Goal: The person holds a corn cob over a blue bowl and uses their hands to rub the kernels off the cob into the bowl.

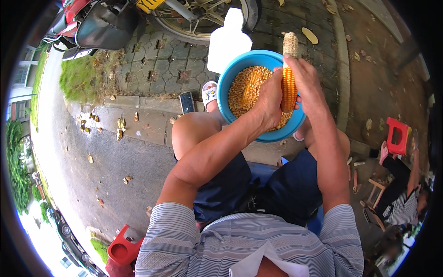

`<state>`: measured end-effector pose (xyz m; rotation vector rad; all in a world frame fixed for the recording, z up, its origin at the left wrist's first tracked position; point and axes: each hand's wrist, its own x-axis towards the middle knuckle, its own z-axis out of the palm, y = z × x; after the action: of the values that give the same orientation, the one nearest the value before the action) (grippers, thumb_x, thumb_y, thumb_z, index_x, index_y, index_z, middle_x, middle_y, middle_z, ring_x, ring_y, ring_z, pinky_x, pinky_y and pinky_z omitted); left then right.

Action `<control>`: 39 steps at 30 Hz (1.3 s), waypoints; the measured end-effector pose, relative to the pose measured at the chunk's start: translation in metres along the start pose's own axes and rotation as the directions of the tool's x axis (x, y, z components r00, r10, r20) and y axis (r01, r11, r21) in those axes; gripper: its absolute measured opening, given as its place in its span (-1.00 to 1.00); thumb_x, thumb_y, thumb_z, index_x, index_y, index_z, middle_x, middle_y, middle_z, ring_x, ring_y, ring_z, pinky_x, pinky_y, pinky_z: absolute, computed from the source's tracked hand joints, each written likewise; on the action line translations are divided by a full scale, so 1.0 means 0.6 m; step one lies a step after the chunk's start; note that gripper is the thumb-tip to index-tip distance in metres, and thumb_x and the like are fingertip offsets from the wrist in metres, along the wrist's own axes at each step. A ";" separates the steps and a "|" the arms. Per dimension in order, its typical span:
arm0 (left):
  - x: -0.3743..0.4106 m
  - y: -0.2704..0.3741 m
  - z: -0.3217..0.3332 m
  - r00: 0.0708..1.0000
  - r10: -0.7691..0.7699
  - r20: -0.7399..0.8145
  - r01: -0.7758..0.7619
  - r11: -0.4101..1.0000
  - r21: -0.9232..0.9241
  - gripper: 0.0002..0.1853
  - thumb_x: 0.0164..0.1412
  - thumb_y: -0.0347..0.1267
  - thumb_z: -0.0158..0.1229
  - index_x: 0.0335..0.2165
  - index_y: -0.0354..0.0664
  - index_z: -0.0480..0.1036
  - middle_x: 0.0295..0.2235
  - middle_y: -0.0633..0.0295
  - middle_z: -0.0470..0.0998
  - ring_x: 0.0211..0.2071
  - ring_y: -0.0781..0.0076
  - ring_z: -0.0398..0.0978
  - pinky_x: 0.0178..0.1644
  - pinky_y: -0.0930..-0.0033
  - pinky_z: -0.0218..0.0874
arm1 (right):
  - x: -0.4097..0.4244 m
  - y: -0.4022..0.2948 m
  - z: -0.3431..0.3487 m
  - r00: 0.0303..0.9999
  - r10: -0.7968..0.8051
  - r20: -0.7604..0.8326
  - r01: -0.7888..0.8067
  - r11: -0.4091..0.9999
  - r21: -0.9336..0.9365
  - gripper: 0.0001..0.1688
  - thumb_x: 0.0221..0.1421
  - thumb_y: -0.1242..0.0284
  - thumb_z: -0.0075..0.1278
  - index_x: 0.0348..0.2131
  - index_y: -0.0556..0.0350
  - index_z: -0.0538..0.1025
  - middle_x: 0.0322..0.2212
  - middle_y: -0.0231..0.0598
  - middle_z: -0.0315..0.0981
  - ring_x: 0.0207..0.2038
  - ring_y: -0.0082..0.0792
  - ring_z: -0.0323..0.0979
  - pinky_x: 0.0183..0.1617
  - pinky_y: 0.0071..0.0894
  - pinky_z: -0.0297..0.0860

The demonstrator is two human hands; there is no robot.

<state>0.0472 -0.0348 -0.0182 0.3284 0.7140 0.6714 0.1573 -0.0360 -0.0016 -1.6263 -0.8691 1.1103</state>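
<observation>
My left hand and my right hand both grip one corn cob over the right side of a blue plastic basin. The lower part of the cob carries rows of orange kernels, while its upper end is bare and pale. My right thumb presses near the border between the two parts. My left hand wraps the cob's lower left side. Loose corn kernels fill the basin's bottom, and another cob with kernels lies among them. My forearms hide part of the basin's near side.
A white board stands behind the basin, near a motorcycle wheel. A smartphone lies by my sandal. Red plastic stools are at lower left and right. Another person sits at the right.
</observation>
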 end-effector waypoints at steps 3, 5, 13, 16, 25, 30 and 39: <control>-0.003 -0.003 0.005 0.998 0.020 -0.055 -0.019 0.999 0.026 -0.55 0.47 -0.07 -0.35 -0.10 -0.14 0.36 -0.32 0.18 0.52 -0.36 0.39 0.53 -0.35 0.27 0.44 | -0.004 0.000 -0.001 1.000 0.004 0.023 -0.003 1.000 -0.017 -0.57 0.22 0.08 0.09 -0.33 0.11 0.50 -0.48 -0.39 0.39 -0.42 -0.60 0.35 -0.34 -0.50 0.28; -0.012 0.000 0.006 0.999 0.032 0.015 -0.032 0.999 -0.009 -0.59 0.49 -0.11 -0.30 -0.05 -0.16 0.35 -0.23 0.19 0.50 -0.23 0.37 0.50 -0.16 0.24 0.37 | -0.001 0.002 -0.009 0.999 0.004 0.052 -0.006 0.999 0.038 -0.56 0.21 0.08 0.10 -0.32 0.13 0.50 -0.46 -0.34 0.43 -0.39 -0.57 0.39 -0.31 -0.49 0.32; -0.012 -0.011 0.004 0.993 0.059 0.103 -0.048 0.993 -0.110 -0.58 0.49 -0.12 -0.25 0.04 -0.17 0.33 -0.07 0.18 0.47 -0.03 0.33 0.43 0.09 0.20 0.25 | 0.005 0.009 -0.015 0.998 -0.061 -0.012 0.061 0.998 0.012 -0.56 0.22 0.13 0.09 -0.31 0.20 0.50 -0.41 -0.20 0.53 -0.35 -0.47 0.49 -0.25 -0.50 0.42; -0.009 -0.014 0.004 0.998 0.033 0.056 -0.026 0.992 -0.120 -0.59 0.49 -0.13 -0.25 0.05 -0.16 0.32 -0.04 0.16 0.46 0.00 0.32 0.42 0.12 0.18 0.24 | 0.001 0.016 -0.007 0.993 -0.112 -0.047 0.108 0.992 -0.069 -0.50 0.22 0.10 0.06 -0.39 0.26 0.45 -0.53 -0.23 0.41 -0.43 -0.48 0.37 -0.33 -0.39 0.33; 0.003 -0.034 -0.015 0.999 0.039 -0.031 -0.042 0.990 -0.133 -0.60 0.47 -0.16 -0.22 0.04 -0.18 0.34 -0.05 0.16 0.48 -0.01 0.30 0.43 0.12 0.21 0.24 | -0.007 0.022 0.005 0.983 -0.173 0.053 0.180 0.963 -0.201 -0.54 0.26 0.16 0.03 -0.33 0.30 0.49 -0.44 -0.14 0.55 -0.35 -0.45 0.46 -0.22 -0.40 0.38; 0.002 -0.032 -0.009 0.997 0.041 -0.062 -0.049 0.990 -0.129 -0.63 0.45 -0.19 -0.19 0.00 -0.19 0.37 -0.10 0.16 0.49 -0.05 0.33 0.45 0.06 0.23 0.27 | -0.007 0.015 0.000 0.989 -0.142 0.045 0.148 0.969 -0.199 -0.54 0.26 0.15 0.04 -0.35 0.28 0.48 -0.45 -0.18 0.53 -0.37 -0.48 0.44 -0.25 -0.45 0.37; 0.002 -0.029 -0.019 0.995 0.098 -0.019 -0.100 0.990 -0.098 -0.68 0.41 -0.28 -0.13 -0.04 -0.24 0.38 -0.15 0.19 0.49 -0.11 0.37 0.46 0.00 0.25 0.26 | 0.001 0.020 -0.015 0.997 -0.018 0.076 0.019 1.000 -0.017 -0.51 0.24 0.10 0.07 -0.22 0.24 0.53 -0.36 -0.26 0.54 -0.30 -0.51 0.48 -0.19 -0.49 0.39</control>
<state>0.0476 -0.0463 -0.0355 0.2694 0.6781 0.8014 0.1662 -0.0414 -0.0119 -1.5961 -0.9439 1.1608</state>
